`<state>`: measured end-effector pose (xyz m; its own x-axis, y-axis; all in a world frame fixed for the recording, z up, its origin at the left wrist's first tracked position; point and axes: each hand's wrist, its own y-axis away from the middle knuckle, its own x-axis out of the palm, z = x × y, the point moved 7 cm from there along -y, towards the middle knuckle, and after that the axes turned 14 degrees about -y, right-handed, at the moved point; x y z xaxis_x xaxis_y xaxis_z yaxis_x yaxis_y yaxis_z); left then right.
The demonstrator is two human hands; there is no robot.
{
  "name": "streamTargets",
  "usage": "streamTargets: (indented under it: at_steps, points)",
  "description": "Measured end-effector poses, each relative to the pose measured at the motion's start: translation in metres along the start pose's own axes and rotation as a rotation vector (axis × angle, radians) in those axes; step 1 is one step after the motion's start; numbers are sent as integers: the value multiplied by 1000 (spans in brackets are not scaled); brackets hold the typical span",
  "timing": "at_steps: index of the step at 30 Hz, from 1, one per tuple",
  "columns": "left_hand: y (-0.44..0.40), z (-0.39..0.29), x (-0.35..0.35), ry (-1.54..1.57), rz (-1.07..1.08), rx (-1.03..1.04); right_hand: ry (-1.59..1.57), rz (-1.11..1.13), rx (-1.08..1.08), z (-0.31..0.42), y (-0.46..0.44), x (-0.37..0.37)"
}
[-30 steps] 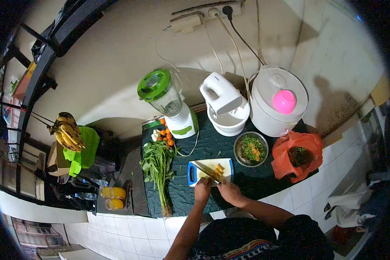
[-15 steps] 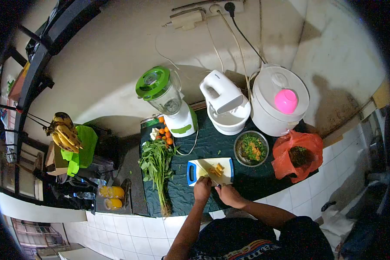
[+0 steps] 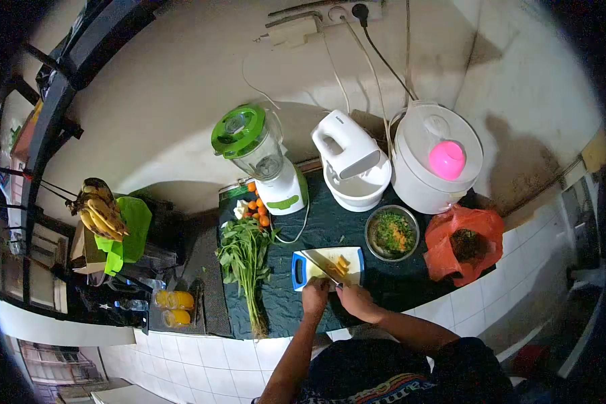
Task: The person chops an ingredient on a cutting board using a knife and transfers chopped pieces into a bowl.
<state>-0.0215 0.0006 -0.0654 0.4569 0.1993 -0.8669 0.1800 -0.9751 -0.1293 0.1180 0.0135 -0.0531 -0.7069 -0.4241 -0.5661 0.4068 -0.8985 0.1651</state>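
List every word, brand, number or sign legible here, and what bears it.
No words or numbers are legible.
Dark cloth shirt with rainbow stripes: pale lettering, folded and partly cut off, unreadable.
White plastic hand mixer: dark brand mark, too small.
Black surface at left: small white star shape.

Open strip of worktop (image 3: 282,275) between leafy greens (image 3: 242,248) and cutting board (image 3: 328,258), slim gap from board to metal bowl (image 3: 391,258), blender (image 3: 280,194), mixer (image 3: 351,148) and white cooker (image 3: 417,172) blocking the far side
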Motion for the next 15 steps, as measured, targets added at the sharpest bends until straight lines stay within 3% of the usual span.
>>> streamTargets:
  at_steps: [15]
  points:
    - [5, 3, 1, 39, 7, -38, -66, 103, 89, -8, 15, 15]
